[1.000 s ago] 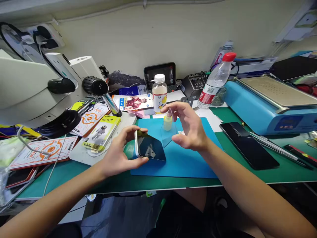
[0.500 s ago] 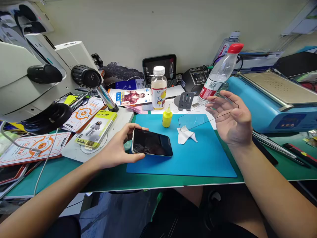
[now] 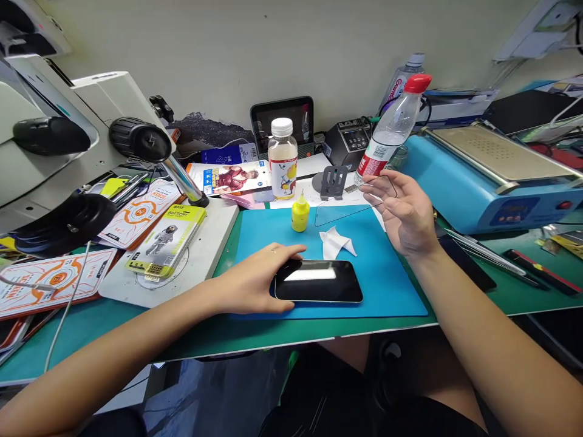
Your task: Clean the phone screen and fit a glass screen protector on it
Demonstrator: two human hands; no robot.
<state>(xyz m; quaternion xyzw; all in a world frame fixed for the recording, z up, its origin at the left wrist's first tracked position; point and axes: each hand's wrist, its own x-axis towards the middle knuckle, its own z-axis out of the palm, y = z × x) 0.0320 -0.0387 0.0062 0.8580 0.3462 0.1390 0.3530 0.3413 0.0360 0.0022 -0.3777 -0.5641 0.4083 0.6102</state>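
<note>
The phone [image 3: 319, 285] is at the near side of the blue mat [image 3: 387, 297], dark screen up with a bright reflection across it; I can't tell whether its whole underside touches the mat. My left hand [image 3: 255, 279] grips its left end, thumb on the near edge and fingers on the far one. My right hand [image 3: 403, 212] pinches a dark-edged clear panel [image 3: 346, 210] by its right end, tilted above the far part of the mat.

Just behind the phone a crumpled white wipe [image 3: 337, 243] lies on the mat, with a small yellow bottle [image 3: 300, 215] upright to its left; both sit between my hands. Past the mat stand a juice bottle [image 3: 282, 167], a dark slotted stand [image 3: 334, 182] and a red-capped bottle [image 3: 387, 136], the last close behind my right fingers. To the right, my forearm partly hides a black slab [image 3: 471, 267] beside some tweezers [image 3: 496, 258], with a blue machine [image 3: 492, 188] beyond. On the left, a microscope [image 3: 45, 176] looms over boxes and a yellow battery pack [image 3: 168, 240].
</note>
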